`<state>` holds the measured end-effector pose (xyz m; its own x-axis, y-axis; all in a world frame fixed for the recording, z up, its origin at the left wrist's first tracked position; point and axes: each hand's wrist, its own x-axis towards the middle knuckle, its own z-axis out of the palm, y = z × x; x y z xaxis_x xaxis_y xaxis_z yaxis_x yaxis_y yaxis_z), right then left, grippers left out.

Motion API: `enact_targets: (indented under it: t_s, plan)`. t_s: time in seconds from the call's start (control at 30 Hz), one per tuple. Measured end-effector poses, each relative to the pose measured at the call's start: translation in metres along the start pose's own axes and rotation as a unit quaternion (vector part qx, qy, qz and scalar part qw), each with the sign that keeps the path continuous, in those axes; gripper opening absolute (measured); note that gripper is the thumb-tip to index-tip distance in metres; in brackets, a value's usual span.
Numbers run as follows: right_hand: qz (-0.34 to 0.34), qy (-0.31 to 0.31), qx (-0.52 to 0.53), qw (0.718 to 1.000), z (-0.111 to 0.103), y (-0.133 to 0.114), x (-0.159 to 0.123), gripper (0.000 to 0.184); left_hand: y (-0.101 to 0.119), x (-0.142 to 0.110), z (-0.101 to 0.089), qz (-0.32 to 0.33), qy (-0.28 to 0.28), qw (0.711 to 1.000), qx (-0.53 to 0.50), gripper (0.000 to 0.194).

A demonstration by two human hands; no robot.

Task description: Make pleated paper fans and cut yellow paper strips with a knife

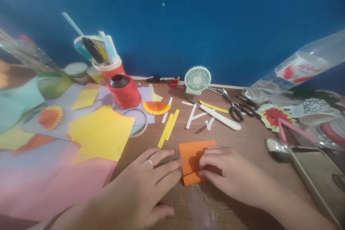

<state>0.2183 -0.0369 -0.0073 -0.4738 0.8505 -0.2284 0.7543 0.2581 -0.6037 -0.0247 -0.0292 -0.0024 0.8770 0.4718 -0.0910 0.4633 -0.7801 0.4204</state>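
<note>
A piece of orange paper [192, 155] lies on the wooden table in front of me, with a narrow folded strip along its near edge. My right hand [225, 169] is on its right side, fingers curled and thumb at the fold, closed on the paper and covering that part. My left hand [159, 179], with a ring on one finger, lies spread out at the left; its fingertips reach the paper's left edge. Just beyond that hand are yellow paper strips [169, 126]. A pleated orange and yellow paper fan [156, 107] rests farther back.
Yellow sheets [99, 133] and pink paper [61, 183] cover the left. Behind stand a red thread spool [125, 93] and a cup of pens [113, 66]. A white cutter [221, 115], scissors [237, 109], small fan [198, 79], bottle [299, 66] and phone [318, 176] lie beyond or rightward.
</note>
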Motion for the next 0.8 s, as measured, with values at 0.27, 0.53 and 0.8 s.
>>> enact_targets:
  t_s: [0.27, 0.53, 0.8]
  plan:
    - [0.047, 0.026, 0.034, 0.998, -0.0006, -0.0064, -0.0010, 0.014, 0.0027, 0.0036, -0.0018, 0.018, -0.032, 0.998, 0.043, 0.073]
    - [0.050, 0.047, 0.040, 0.997, 0.0026, -0.0047, 0.0008, 0.015, 0.0068, 0.0078, -0.0053, -0.011, -0.063, 0.995, 0.081, 0.080]
    - [0.053, 0.065, 0.033, 0.996, 0.0047, -0.0031, -0.0012, 0.015, 0.0031, 0.0071, -0.0008, 0.001, -0.010, 0.995, 0.101, 0.072]
